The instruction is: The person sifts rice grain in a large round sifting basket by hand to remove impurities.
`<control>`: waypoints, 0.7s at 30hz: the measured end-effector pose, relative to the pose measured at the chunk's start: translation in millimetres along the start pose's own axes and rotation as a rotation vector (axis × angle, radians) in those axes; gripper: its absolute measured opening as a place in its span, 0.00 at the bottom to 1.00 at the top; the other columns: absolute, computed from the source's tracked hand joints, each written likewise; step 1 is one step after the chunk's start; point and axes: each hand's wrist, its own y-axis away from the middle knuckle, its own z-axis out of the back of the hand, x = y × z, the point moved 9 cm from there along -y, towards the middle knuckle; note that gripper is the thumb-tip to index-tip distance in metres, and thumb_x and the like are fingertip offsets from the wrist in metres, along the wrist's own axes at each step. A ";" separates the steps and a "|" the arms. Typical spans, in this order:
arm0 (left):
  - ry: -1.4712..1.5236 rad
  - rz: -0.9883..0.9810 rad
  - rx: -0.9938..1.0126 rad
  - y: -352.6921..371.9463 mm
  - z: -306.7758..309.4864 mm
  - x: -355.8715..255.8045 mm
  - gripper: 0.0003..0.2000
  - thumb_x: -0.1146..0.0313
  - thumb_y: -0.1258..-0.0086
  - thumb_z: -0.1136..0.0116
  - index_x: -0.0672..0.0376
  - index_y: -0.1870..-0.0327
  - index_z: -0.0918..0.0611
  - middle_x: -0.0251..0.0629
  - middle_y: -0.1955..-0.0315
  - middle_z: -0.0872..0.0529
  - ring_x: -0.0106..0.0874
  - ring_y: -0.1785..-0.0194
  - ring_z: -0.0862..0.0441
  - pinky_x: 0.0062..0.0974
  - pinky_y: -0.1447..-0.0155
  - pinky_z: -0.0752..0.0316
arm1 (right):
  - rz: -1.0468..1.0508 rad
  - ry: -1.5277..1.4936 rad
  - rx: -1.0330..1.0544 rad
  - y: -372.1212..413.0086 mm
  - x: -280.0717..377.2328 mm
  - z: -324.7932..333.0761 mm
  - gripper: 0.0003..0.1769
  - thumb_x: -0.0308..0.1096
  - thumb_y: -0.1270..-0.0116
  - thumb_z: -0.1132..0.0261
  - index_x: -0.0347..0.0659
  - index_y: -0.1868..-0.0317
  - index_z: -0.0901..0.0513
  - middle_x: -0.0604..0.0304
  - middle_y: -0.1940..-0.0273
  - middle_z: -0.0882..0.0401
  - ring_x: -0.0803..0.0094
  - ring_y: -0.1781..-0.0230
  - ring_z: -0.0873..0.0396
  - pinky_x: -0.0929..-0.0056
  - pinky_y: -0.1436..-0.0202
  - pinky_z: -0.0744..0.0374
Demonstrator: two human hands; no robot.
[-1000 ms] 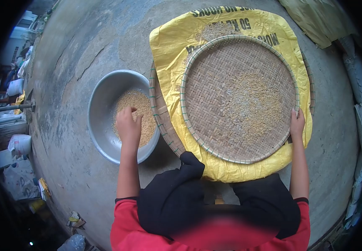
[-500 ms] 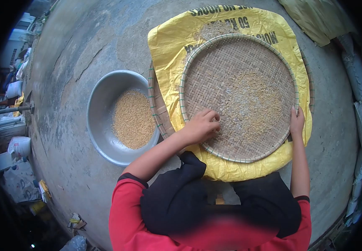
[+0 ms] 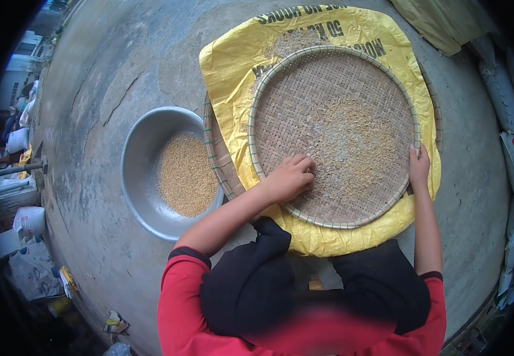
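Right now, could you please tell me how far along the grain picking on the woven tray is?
Done: a layer of grain lies in the metal bowl. In hand: the left hand, curled, rests on the scattered grain on the woven tray; the right hand grips its rim. Left: grain covers much of the tray.

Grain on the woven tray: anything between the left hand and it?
Nothing visible. The left hand rests its curled fingers on the grain at the near-left part of the woven tray, with no tool or cover between them. The right hand holds the tray's right rim, clear of that spot.
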 end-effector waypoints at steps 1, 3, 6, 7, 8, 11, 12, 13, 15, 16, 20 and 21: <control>-0.008 -0.002 0.000 0.0 -0.8 -1.1 0.06 0.66 0.47 0.38 0.55 0.71 0.21 0.34 0.55 0.27 0.37 0.45 0.32 0.35 0.43 0.35 | 0.002 0.000 0.005 0.0 -0.4 -0.3 0.19 0.40 0.32 0.44 0.32 0.50 0.26 0.50 0.60 0.20 0.66 0.59 0.23 0.71 0.53 0.27; -0.018 -0.004 0.000 0.5 -3.6 -2.5 0.06 0.66 0.45 0.39 0.57 0.71 0.21 0.34 0.55 0.27 0.37 0.44 0.32 0.35 0.43 0.35 | -0.002 -0.003 0.006 -0.2 -1.7 -0.5 0.19 0.40 0.33 0.44 0.32 0.50 0.26 0.50 0.60 0.20 0.66 0.59 0.23 0.71 0.53 0.27; -0.121 -0.030 -0.067 2.8 -5.1 -3.3 0.06 0.67 0.43 0.42 0.59 0.70 0.22 0.35 0.55 0.26 0.37 0.44 0.31 0.34 0.42 0.35 | -0.007 -0.007 0.007 0.9 2.3 -0.2 0.19 0.40 0.33 0.44 0.32 0.50 0.26 0.50 0.60 0.20 0.66 0.59 0.23 0.71 0.53 0.27; -0.135 -0.033 -0.064 3.2 -6.3 -3.0 0.07 0.67 0.42 0.43 0.60 0.68 0.22 0.36 0.54 0.26 0.38 0.44 0.31 0.35 0.42 0.35 | -0.011 -0.008 0.006 1.6 3.8 0.1 0.19 0.39 0.33 0.44 0.32 0.49 0.26 0.50 0.60 0.20 0.66 0.59 0.23 0.71 0.53 0.27; -0.148 -0.036 -0.061 4.0 -7.7 -2.5 0.07 0.67 0.41 0.44 0.60 0.67 0.23 0.37 0.54 0.26 0.38 0.44 0.31 0.35 0.42 0.35 | -0.011 -0.009 0.006 1.6 3.6 0.2 0.19 0.39 0.33 0.44 0.32 0.49 0.26 0.50 0.60 0.20 0.66 0.59 0.23 0.71 0.53 0.27; -0.127 0.023 -0.078 10.6 6.9 1.4 0.07 0.69 0.42 0.43 0.60 0.66 0.24 0.38 0.55 0.26 0.39 0.46 0.31 0.35 0.43 0.35 | -0.017 -0.008 0.012 1.4 3.2 -0.6 0.20 0.39 0.33 0.44 0.32 0.49 0.26 0.50 0.60 0.20 0.66 0.59 0.23 0.71 0.53 0.27; -0.099 0.059 -0.122 15.9 20.6 4.3 0.06 0.71 0.42 0.43 0.60 0.66 0.24 0.39 0.55 0.26 0.40 0.46 0.31 0.35 0.44 0.34 | -0.021 -0.010 0.017 2.0 4.3 -1.1 0.20 0.39 0.32 0.44 0.31 0.49 0.26 0.51 0.59 0.21 0.67 0.59 0.24 0.72 0.52 0.27; -0.068 0.094 -0.167 23.6 37.6 7.0 0.06 0.73 0.43 0.42 0.60 0.66 0.24 0.40 0.55 0.26 0.40 0.47 0.30 0.34 0.45 0.33 | -0.026 -0.009 0.023 2.0 4.9 -0.7 0.20 0.39 0.32 0.44 0.30 0.48 0.27 0.52 0.59 0.21 0.69 0.58 0.24 0.73 0.51 0.28; -0.037 0.279 -0.269 53.1 78.8 21.0 0.07 0.77 0.44 0.42 0.61 0.66 0.25 0.41 0.59 0.23 0.41 0.51 0.28 0.33 0.47 0.32 | -0.013 -0.019 0.014 1.1 4.5 -0.1 0.20 0.39 0.32 0.44 0.30 0.48 0.27 0.52 0.59 0.21 0.69 0.58 0.24 0.73 0.51 0.28; -0.030 0.487 -0.311 79.4 94.5 37.7 0.06 0.77 0.44 0.42 0.61 0.66 0.25 0.41 0.62 0.22 0.41 0.53 0.27 0.33 0.48 0.32 | -0.003 -0.034 0.007 1.5 4.3 -0.5 0.20 0.39 0.32 0.44 0.30 0.48 0.27 0.52 0.59 0.21 0.69 0.58 0.24 0.73 0.51 0.28; -0.269 1.060 -0.491 199.0 151.9 77.3 0.10 0.74 0.45 0.37 0.60 0.63 0.23 0.41 0.64 0.20 0.40 0.53 0.25 0.35 0.49 0.31 | -0.036 -0.018 0.038 3.1 4.1 -2.1 0.21 0.39 0.32 0.44 0.29 0.48 0.27 0.51 0.58 0.21 0.68 0.58 0.24 0.73 0.51 0.28; -0.482 1.119 -0.471 210.6 164.4 72.9 0.12 0.73 0.47 0.36 0.59 0.62 0.22 0.41 0.62 0.20 0.41 0.52 0.26 0.35 0.48 0.32 | -0.024 -0.020 0.021 3.2 5.7 -0.7 0.20 0.39 0.32 0.44 0.30 0.48 0.27 0.51 0.59 0.21 0.67 0.58 0.24 0.72 0.52 0.28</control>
